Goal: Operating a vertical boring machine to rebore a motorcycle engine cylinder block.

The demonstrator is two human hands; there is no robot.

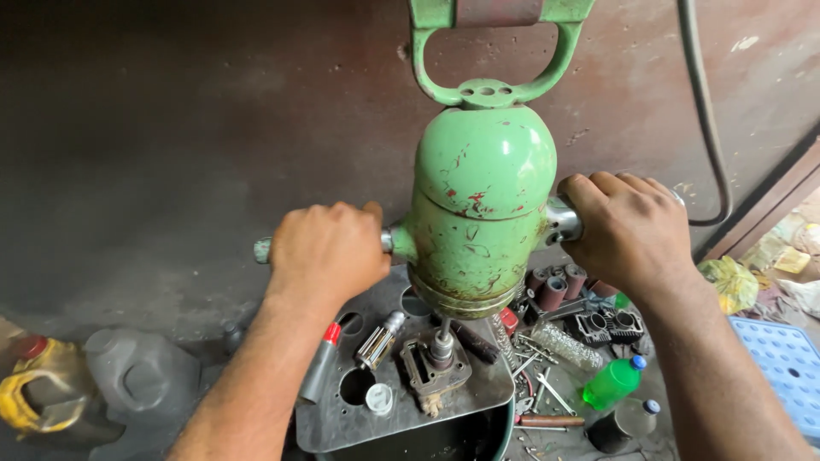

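Hanging from a green bracket before a dark rusty wall, a big green machine head with chipped paint fills the middle of the view. The left hand is clenched round its left side handle; the right hand is clenched round the right handle. Under it, a grey metal worktop with round holes carries a small engine part, into which the machine's spindle reaches. Beside lie a grey jerrycan, a green bottle and a shiny socket.
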